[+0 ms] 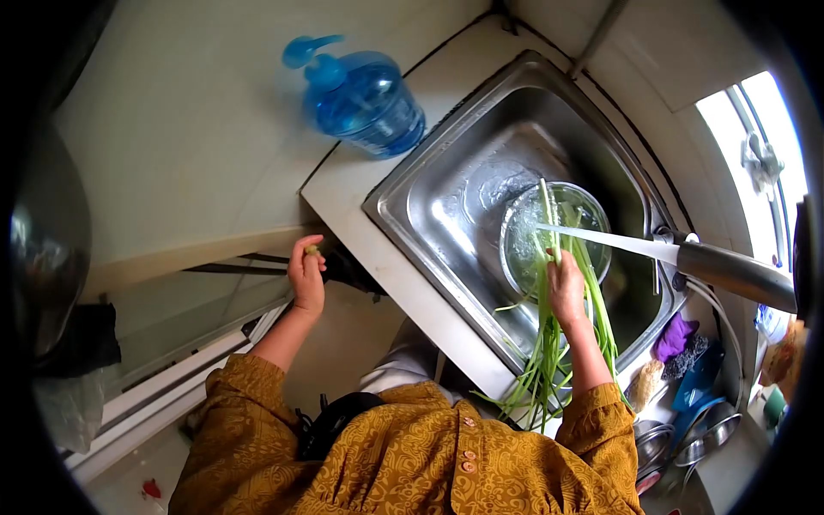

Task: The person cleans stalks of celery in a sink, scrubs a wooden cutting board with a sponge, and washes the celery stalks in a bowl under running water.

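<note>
My right hand [566, 290] is closed around a bunch of green onions [547, 356] over the sink [438, 193]. Their pale ends point up into the running water, and the long green leaves trail down over the sink's near edge. Beneath them a round bowl [508, 262] with water in it stands in the basin. A stream from the metal faucet [738, 275] falls across the onion stalks into the bowl. Away to the left of the counter, my left hand [306, 276] has its fingers curled around a small yellow-green scrap [312, 250].
A blue pump bottle [369, 107] stands on the counter [343, 184] by the sink's left corner. Right of the sink lie a purple cloth [675, 336], a dark scrubber [687, 356] and several metal bowls [712, 429]. A dark bag [77, 343] hangs at far left.
</note>
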Motion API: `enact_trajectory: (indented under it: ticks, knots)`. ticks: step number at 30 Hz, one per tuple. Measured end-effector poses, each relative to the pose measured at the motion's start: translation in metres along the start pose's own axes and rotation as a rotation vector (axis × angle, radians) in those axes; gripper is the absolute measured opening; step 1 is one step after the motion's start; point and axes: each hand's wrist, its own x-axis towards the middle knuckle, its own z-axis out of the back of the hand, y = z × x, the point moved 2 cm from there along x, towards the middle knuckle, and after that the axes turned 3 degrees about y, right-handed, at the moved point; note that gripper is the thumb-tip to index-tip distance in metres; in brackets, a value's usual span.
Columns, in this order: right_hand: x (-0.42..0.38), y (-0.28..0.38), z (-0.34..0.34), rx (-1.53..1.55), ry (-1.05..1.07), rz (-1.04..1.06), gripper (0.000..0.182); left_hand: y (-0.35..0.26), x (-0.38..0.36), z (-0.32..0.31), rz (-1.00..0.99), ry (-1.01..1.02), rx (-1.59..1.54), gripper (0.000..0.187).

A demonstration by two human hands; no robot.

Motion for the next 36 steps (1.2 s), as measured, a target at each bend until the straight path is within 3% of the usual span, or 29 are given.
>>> enact_trajectory:
  ticks: [2,3,4,6,7,8,10,12,14,16,18,20,22,24,25,26,27,28,30,32,33,35,36]
  knots:
    - [0.0,0.0,-0.002,-0.019,0.004,0.02,0.025,0.04,-0.014,0.025,0.226,-0.106,0.164,0.029]
    - [0.0,0.001,-0.004,-0.027,0.008,0.027,0.025,0.062,-0.02,0.037,0.271,0.003,0.311,0.035]
    - [0.0,0.001,-0.004,-0.057,0.008,0.041,0.026,0.079,-0.025,0.043,0.276,-0.001,0.301,0.035]
    - [-0.001,0.001,-0.002,-0.095,0.007,0.056,0.026,0.11,-0.032,0.046,0.187,0.085,0.594,0.045]
    - [-0.001,0.001,-0.002,-0.105,0.012,0.051,0.027,0.114,-0.032,0.042,0.236,0.056,0.657,0.057]
    - [0.0,0.001,-0.002,-0.113,0.016,0.046,0.028,0.115,-0.031,0.041,0.237,0.055,0.652,0.057]
    - [0.0,-0.001,0.0,-0.144,-0.001,0.054,0.029,0.114,-0.027,0.034,0.484,0.197,1.004,0.054]
    - [0.001,-0.002,0.006,-0.128,-0.05,0.086,0.028,0.119,-0.011,0.04,0.18,0.168,0.907,0.039]
    - [0.006,-0.012,0.012,-0.312,-0.164,0.157,0.019,0.05,0.013,0.016,-0.041,0.028,0.548,0.022]
    - [0.008,-0.021,0.021,-0.494,-0.311,0.132,0.019,-0.019,0.027,-0.021,-0.246,0.094,0.331,0.016]
    - [0.013,-0.016,0.031,-0.394,-0.483,0.153,0.019,-0.069,0.022,-0.072,-0.205,0.38,0.074,0.02]
    - [0.022,-0.021,0.031,-0.395,-0.466,0.21,0.021,-0.097,0.005,-0.141,0.038,0.745,-0.141,0.027]
    - [0.037,-0.018,0.021,-0.153,-0.379,0.074,0.022,-0.088,-0.015,-0.214,0.135,0.994,-0.241,0.046]
    - [0.05,0.007,0.026,-0.314,-0.386,0.287,0.025,-0.054,-0.039,-0.279,0.478,0.938,-0.085,0.064]
    - [0.055,0.01,0.028,-0.342,-0.441,0.219,0.032,-0.049,-0.045,-0.3,0.734,0.949,-0.185,0.071]
    - [0.057,0.01,0.032,-0.266,-0.327,-0.045,0.047,-0.043,-0.051,-0.317,0.991,0.947,-0.282,0.078]
    - [0.056,-0.001,0.032,-0.226,-0.285,-0.206,0.055,-0.033,-0.053,-0.329,1.016,0.97,-0.285,0.083]
    - [0.052,-0.014,0.031,-0.185,-0.245,-0.365,0.065,-0.028,-0.056,-0.34,1.003,0.804,-0.206,0.077]
    - [0.037,-0.035,0.015,-0.526,-0.062,-0.337,0.088,0.011,-0.052,-0.357,1.104,0.799,-0.439,0.066]
    - [0.038,-0.023,0.014,-0.244,0.201,-0.425,0.082,0.004,-0.05,-0.36,1.155,0.759,-0.588,0.05]
    - [0.051,-0.053,-0.003,-0.029,0.411,-0.381,0.07,0.006,-0.05,-0.363,1.176,0.776,-0.651,0.048]
    - [0.049,-0.053,-0.016,-0.121,0.451,-0.364,0.06,0.025,-0.05,-0.377,1.204,0.79,-0.727,0.044]
    - [0.047,-0.062,-0.024,-0.103,0.408,-0.253,0.058,0.011,-0.049,-0.373,1.22,0.78,-0.61,0.045]
